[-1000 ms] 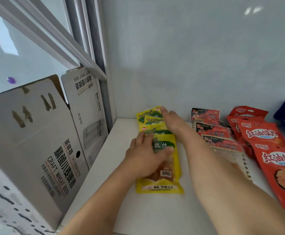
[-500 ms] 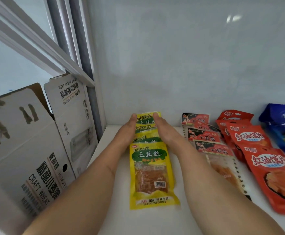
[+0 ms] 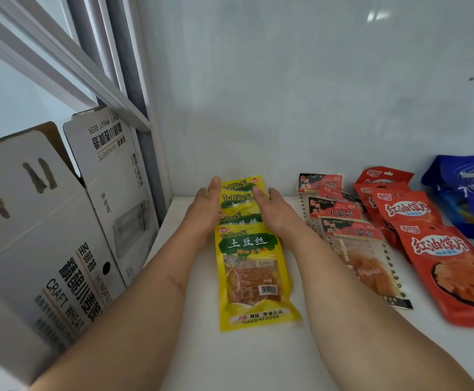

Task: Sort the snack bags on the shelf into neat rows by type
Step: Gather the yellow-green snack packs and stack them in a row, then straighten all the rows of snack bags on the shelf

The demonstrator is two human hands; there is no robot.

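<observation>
Yellow snack bags (image 3: 254, 266), overlapped in a row, lie between left hand (image 3: 202, 210) at 9 o'clock and right hand (image 3: 276, 211) at 3 o'clock; straight fingers (image 3: 215, 184) press their sides.

Small shop or stockroom: white shelf (image 3: 230, 362) with packaged snack bags in overlapping rows by type, yellow (image 3: 254, 266), red (image 3: 441, 258); left of shelf, printed craft wheat beer cartons (image 3: 47, 249).

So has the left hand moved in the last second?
Yes. The left hand went from lying on the yellow bags to their left edge, nearer the back wall.
</observation>
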